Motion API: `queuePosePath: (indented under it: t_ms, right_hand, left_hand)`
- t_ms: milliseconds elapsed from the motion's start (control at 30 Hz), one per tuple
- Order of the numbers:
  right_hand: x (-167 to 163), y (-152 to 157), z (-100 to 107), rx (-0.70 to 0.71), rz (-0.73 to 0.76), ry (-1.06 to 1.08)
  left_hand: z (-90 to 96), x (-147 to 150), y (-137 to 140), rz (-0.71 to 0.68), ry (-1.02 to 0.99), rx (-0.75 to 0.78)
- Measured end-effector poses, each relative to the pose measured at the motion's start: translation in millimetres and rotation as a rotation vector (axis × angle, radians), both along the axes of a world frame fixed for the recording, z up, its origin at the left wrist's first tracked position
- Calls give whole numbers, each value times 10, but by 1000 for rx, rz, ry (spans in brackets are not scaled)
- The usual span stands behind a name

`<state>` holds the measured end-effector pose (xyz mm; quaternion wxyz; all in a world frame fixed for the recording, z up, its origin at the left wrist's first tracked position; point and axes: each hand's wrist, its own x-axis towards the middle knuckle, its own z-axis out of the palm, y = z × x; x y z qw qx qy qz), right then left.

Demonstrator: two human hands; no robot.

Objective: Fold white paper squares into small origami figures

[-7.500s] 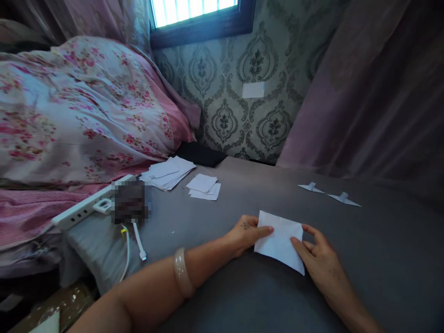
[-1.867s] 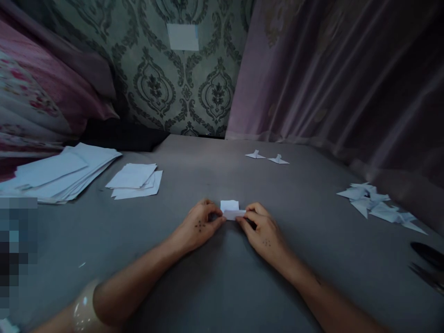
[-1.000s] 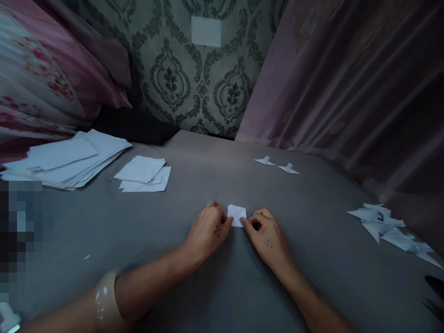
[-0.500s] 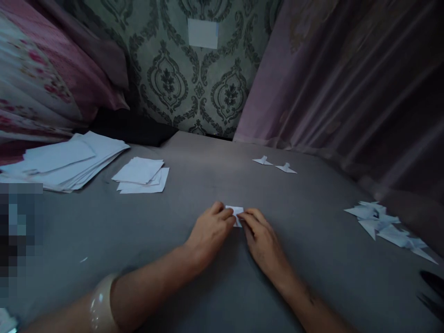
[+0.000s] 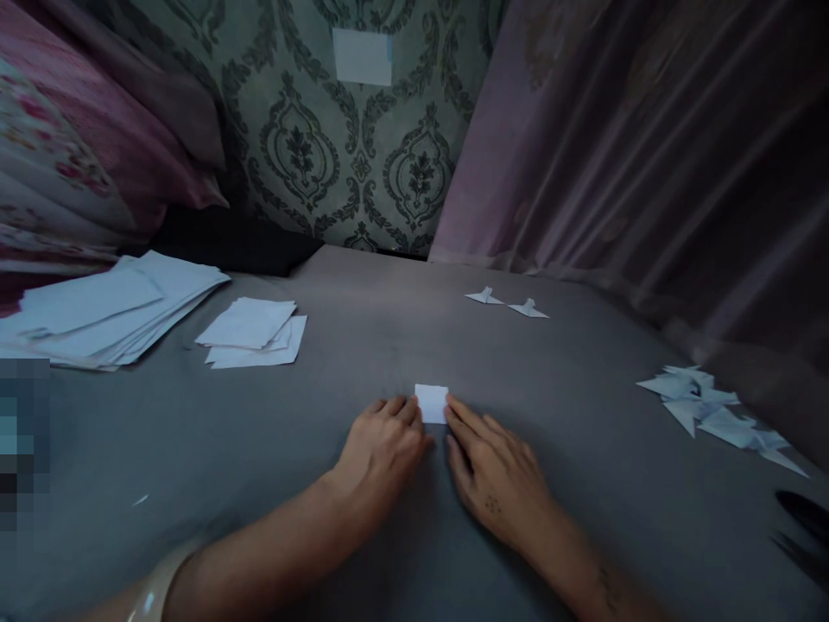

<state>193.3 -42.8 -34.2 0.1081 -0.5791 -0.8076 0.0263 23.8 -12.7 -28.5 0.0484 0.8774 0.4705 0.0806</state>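
A small folded piece of white paper (image 5: 432,404) lies on the grey cloth surface between my two hands. My left hand (image 5: 387,436) is at its left edge, fingers bent and close together, holding that edge. Along the right edge lies my right hand (image 5: 496,462), its fingers stretched out and the thumb set apart, fingertips touching the paper. The undersides of both hands are hidden.
White square sheets (image 5: 249,326) lie beyond my left hand, with a larger paper stack (image 5: 123,302) farther left. Two folded paper birds (image 5: 529,308) sit at the back right; a pile of more folded birds (image 5: 699,402) lies right. Dark scissors-like blades (image 5: 800,514) show at the right edge.
Both hands have gone from pinching the paper to resting at its sides. The right fingers have straightened, and more of the paper's face shows. The view has shifted slightly.
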Motion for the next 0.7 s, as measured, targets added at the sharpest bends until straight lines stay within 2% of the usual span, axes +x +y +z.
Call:
queuePosePath:
  t_ms: [200, 300, 433, 567, 700]
  right_hand:
    - [27, 94, 7, -19, 5, 187]
    - [29, 125, 24, -40, -32, 255]
    - [38, 157, 24, 3, -34, 281]
    - [57, 228, 22, 48, 23, 257]
    - [29, 187, 90, 57, 120, 89]
  left_hand:
    - [40, -69, 80, -32, -26, 31]
    - [10, -81, 106, -121, 31, 80]
    - [-46, -102, 129, -208, 46, 135]
    - [-52, -167, 142, -225, -27, 155]
    - [9, -222, 96, -252, -97, 133]
